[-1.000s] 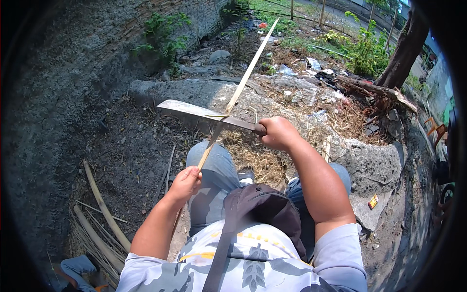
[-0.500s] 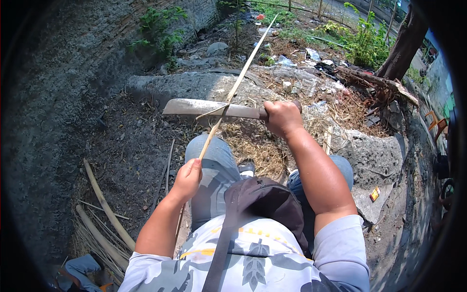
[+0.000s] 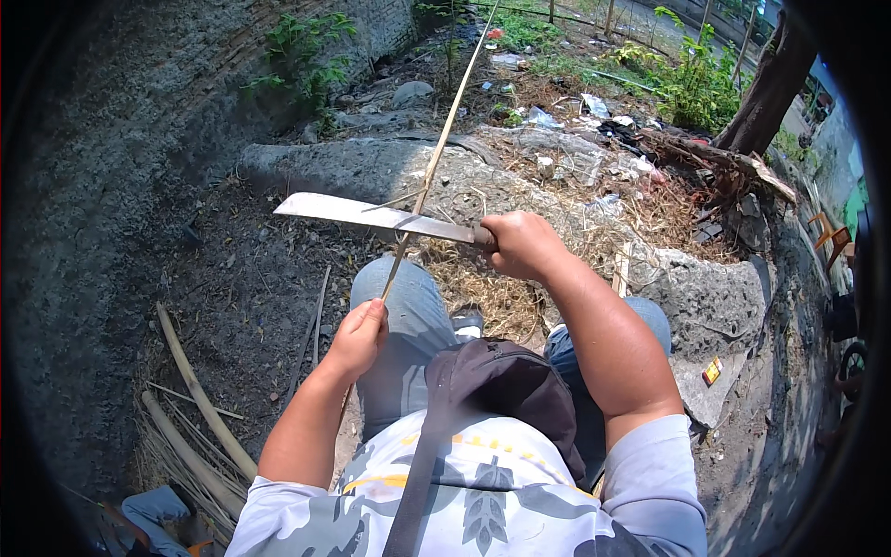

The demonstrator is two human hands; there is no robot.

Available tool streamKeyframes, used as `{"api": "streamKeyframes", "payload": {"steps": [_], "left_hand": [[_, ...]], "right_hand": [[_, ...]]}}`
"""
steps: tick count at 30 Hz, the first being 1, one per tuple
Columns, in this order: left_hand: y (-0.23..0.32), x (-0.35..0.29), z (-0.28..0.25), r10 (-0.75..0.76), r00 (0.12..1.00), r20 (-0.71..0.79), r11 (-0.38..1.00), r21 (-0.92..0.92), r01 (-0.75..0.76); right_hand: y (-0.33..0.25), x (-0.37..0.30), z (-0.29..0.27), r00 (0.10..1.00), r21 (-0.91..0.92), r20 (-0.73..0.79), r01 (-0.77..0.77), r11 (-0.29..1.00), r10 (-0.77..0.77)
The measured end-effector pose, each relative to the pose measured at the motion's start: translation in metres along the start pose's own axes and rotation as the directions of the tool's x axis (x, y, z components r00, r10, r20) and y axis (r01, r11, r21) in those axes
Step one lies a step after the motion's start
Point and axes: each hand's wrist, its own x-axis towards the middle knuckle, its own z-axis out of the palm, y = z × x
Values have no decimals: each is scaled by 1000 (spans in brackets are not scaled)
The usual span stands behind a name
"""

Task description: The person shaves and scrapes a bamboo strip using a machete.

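My left hand (image 3: 359, 336) is closed around the lower part of a long, thin, pale stick (image 3: 434, 160), which slants up and away past the stone ledge. In my right hand (image 3: 522, 245) is the dark handle of a machete (image 3: 357, 211). Its broad blade points left and lies across the stick above my left knee, touching it or just over it. A thin shaving or side shoot (image 3: 401, 199) sticks out beside the stick at the blade. The stick's lower end runs down behind my left forearm.
A concrete ledge (image 3: 306, 165) crosses ahead, with dry straw (image 3: 492, 292) before it and litter beyond. Stalks and thin sticks (image 3: 200, 395) lie at lower left beside a rough wall (image 3: 102, 232). A black bag (image 3: 506, 385) rests on my lap. A tree trunk (image 3: 770, 88) stands at right.
The machete has shifted left and slightly nearer with my right hand, its blade tilting more. The stick's far end has swung left. My left hand stays nearly in place.
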Motion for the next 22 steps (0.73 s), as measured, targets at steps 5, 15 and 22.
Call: {"api": "streamKeyframes", "payload": {"steps": [5,15,22], "left_hand": [[-1,-8,5,-103,994,25,991,-88,105],[-12,3,-1,96,995,-32,989,116,-92],[-13,14,-4,77,997,10,990,114,-77]], "right_hand": [[-4,4,12,904,-360,-286,205,910,-317],[25,9,12,991,345,-13,-120,931,133],[15,2,-2,999,198,-21,-36,980,41]]}}
